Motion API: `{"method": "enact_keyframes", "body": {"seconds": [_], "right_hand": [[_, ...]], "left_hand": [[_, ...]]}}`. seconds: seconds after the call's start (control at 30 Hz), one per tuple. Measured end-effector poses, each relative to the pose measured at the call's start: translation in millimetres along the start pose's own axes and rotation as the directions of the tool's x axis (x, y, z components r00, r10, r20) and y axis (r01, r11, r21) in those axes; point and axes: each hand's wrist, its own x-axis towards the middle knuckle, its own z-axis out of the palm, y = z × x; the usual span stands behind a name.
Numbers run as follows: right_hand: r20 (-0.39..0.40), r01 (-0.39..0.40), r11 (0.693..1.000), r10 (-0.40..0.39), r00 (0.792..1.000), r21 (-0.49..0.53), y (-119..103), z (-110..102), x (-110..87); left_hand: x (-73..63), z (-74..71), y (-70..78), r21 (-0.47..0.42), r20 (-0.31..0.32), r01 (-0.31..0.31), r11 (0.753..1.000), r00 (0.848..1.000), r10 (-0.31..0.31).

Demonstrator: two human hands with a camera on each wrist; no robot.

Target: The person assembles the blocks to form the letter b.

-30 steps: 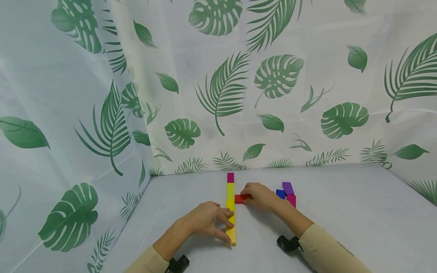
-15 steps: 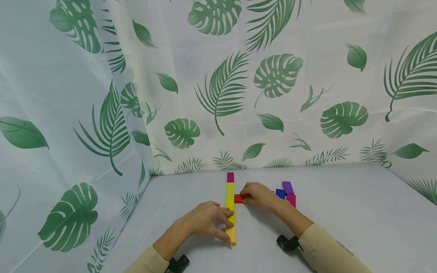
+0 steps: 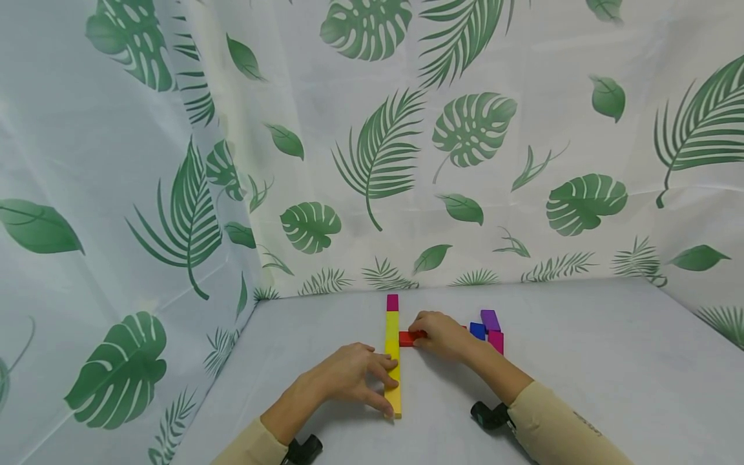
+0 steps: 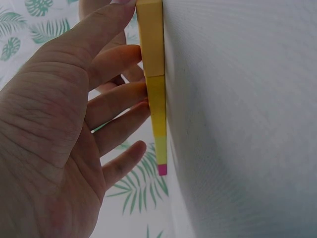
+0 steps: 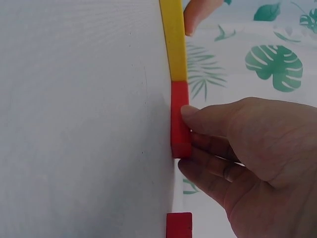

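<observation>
In the head view, my right hand (image 3: 440, 334) pinched a red rectangular block (image 3: 405, 339) between thumb and fingers, its end meeting the long row of yellow rectangular blocks (image 3: 392, 329) on the pale surface (image 3: 581, 374); white sheets printed with green leaves (image 3: 383, 77) hung around. In the left wrist view, my left hand (image 4: 54, 119) touched the row's side, fingers loosely extended. In the right wrist view, another red block (image 5: 179, 225) lay apart.

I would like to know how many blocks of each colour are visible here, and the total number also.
Yellow blocks, shades differing: 3
Red blocks: 2
Pink or magenta blocks: 2
Blue block: 1
Purple block: 1
Total visible: 9
</observation>
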Motion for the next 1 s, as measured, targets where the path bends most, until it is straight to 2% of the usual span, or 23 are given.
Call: {"method": "enact_keyframes", "body": {"seconds": [0.33, 1.0], "right_hand": [[-0.022, 0.034, 0.999, -0.034, 0.999, 0.0, -3.0, -1.9, -2.2], [-0.017, 0.015, 1.0, -0.015, 1.0, -0.02, -0.6, -0.1, -0.4]], "left_hand": [[0.0, -0.5, 1.2, 0.041, -0.012, -0.026, 0.999, 1.0, 0.026], [0.3, 0.3, 0.4, 0.013, -0.009, 0.002, 1.0, 1.0, -0.002]]}}
